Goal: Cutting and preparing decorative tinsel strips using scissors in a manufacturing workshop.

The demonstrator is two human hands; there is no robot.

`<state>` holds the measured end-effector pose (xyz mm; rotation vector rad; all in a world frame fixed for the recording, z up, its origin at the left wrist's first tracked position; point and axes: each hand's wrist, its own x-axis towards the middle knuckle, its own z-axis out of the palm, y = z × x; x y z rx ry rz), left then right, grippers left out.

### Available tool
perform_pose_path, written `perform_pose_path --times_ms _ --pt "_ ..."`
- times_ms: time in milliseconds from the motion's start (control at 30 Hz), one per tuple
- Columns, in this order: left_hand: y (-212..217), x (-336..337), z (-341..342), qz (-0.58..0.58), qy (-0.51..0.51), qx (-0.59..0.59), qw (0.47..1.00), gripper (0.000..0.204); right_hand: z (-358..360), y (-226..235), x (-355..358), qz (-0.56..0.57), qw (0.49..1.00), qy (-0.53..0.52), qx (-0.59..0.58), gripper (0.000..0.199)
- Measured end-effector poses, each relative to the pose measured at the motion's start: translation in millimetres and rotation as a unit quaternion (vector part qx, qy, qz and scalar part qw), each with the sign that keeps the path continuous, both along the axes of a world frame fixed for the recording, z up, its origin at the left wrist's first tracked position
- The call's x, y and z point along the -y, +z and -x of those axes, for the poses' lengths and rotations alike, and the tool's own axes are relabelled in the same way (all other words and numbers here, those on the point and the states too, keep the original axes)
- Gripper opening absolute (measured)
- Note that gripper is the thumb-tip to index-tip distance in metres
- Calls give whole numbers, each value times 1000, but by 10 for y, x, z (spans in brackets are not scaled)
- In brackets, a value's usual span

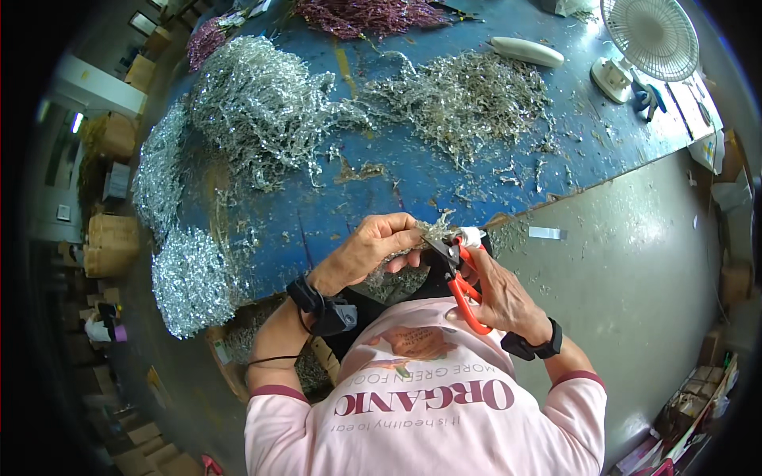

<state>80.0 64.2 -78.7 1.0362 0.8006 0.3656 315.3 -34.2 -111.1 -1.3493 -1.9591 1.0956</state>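
Observation:
With thumb and fingers closed, my left hand (379, 247) pinches a small bunch of silver tinsel (436, 228) just off the table's near edge. My right hand (498, 292) grips red-handled cutting pliers (462, 289). Their dark jaws reach up against the bunch, close to my left fingertips; I cannot tell whether the blades touch the strands. Something white is wrapped on a finger of my right hand. A large heap of silver tinsel (252, 107) lies on the blue table ahead to the left, its strands hanging over the left edge.
Loose silver scraps (476, 103) are piled on the blue table (317, 208). Pink tinsel (365, 16) lies at the far side. A white fan (651, 36) and a white oblong object (526, 51) stand to the far right. Cardboard boxes (113, 242) line the left.

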Motion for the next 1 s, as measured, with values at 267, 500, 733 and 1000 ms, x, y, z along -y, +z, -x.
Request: perform_pose_path --times_ms 267,500,733,1000 --pt "170 -24 -101 -68 -57 -107 990 25 104 -236 47 65 994 -61 -58 59" --pt "76 -114 -82 -116 -79 -141 980 28 113 -353 59 50 996 -61 -49 54" --pt "30 -148 -85 -92 -80 -149 981 29 74 -371 38 58 994 -56 -70 56" --pt "67 -45 -160 -114 -153 -187 964 27 96 -265 75 78 996 -39 -26 68"
